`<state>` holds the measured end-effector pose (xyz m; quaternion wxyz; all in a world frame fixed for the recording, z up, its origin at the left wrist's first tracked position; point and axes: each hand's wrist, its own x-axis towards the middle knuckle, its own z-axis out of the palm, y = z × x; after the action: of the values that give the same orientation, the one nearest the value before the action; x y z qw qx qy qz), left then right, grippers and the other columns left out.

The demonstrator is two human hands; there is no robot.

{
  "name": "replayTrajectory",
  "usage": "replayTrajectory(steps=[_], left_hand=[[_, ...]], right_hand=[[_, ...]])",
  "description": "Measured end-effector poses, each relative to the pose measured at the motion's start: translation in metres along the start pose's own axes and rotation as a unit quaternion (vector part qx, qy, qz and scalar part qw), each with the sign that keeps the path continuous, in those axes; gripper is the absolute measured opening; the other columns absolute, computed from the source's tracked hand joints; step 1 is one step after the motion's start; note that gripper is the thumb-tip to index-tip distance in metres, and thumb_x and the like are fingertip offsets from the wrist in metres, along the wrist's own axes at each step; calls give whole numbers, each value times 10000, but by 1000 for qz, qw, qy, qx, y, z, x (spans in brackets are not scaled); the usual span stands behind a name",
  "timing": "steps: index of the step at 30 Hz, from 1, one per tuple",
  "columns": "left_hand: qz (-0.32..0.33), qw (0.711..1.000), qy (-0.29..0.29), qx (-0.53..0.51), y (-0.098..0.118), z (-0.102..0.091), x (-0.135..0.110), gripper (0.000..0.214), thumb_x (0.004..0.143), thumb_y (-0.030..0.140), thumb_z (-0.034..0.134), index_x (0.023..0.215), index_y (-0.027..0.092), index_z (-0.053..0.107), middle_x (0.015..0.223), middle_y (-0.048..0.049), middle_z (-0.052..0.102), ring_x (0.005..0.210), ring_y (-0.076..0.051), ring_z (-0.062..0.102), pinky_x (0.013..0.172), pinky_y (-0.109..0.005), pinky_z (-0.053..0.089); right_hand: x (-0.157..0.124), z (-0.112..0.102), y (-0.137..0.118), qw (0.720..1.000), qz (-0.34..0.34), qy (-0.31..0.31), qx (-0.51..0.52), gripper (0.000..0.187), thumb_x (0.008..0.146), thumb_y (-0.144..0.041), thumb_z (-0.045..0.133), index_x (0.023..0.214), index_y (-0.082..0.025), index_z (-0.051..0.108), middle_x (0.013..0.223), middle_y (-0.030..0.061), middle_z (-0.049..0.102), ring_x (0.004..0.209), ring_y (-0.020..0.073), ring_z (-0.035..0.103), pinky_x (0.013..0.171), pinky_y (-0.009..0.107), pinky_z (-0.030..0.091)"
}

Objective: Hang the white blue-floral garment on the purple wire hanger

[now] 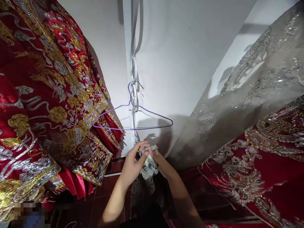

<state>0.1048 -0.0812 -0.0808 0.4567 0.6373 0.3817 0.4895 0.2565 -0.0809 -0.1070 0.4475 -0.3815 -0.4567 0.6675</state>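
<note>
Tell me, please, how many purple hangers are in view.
1: the purple hanger hangs mid-view, above the left hand and right hand; more may be hidden behind the garments.

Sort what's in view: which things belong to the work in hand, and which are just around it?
In hand or nearest:
- patterned cloth, held between the left hand and right hand
- purple hanger, probably, hanging just beyond

Just around:
- red embroidered garment, left
- sheer sequined fabric, right
- red beaded fabric, lower right
</note>
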Motion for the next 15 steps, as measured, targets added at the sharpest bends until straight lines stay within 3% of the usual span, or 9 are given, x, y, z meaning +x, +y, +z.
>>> replayTrajectory(steps=[2, 6, 8, 10, 12, 15], left_hand=[[-9, 997, -18, 70, -1, -19, 2, 383, 964, 389, 534, 1320, 264, 598, 1304, -72, 644, 1084, -219, 615, 970, -326, 453], [-59, 977, -65, 196, -4, -63, 6, 382, 960, 446, 506, 1262, 254, 640, 1291, -72, 662, 1165, -256, 603, 1056, -395, 419], [-67, 975, -123, 170, -5, -74, 3, 388, 924, 421, 564, 1267, 257, 641, 1317, -67, 649, 1241, -265, 564, 1109, -402, 381], [-75, 982, -147, 87, -9, -77, -4, 350, 905, 390, 578, 1209, 249, 679, 1254, -65, 678, 1246, -260, 559, 1111, -372, 384], [-105, 987, -118, 22, -15, -78, -16, 266, 895, 406, 585, 1021, 231, 741, 1078, -68, 725, 1157, -264, 600, 1035, -332, 440], [-131, 988, -83, 25, -25, -91, -32, 286, 851, 457, 649, 730, 204, 705, 797, -47, 701, 866, -252, 630, 813, -302, 494]], right_hand=[[-1, 4, -2, 999, 0, -28, -17, 511, 760, -512, 775, 1164, -220, 665, 1091, 78, 716, 1119, 275, 627, 1019, 409, 443], [7, 13, -20, 985, 39, -126, -108, 448, 706, -385, 817, 1082, -177, 691, 1008, 61, 727, 977, 253, 657, 918, 375, 497], [10, 20, -36, 952, 57, -233, -190, 400, 709, -359, 805, 1049, -179, 695, 1000, 44, 721, 942, 228, 651, 886, 349, 507], [9, 31, -55, 908, 32, -311, -277, 294, 735, -332, 769, 986, -192, 707, 961, 31, 716, 890, 211, 645, 829, 322, 514], [5, 42, -70, 885, -49, -282, -366, 141, 742, -293, 735, 848, -203, 709, 846, 23, 699, 784, 196, 622, 761, 309, 506], [-2, 53, -81, 875, -171, -140, -431, 22, 742, -230, 680, 749, -214, 693, 730, 25, 657, 713, 200, 591, 724, 319, 496]])
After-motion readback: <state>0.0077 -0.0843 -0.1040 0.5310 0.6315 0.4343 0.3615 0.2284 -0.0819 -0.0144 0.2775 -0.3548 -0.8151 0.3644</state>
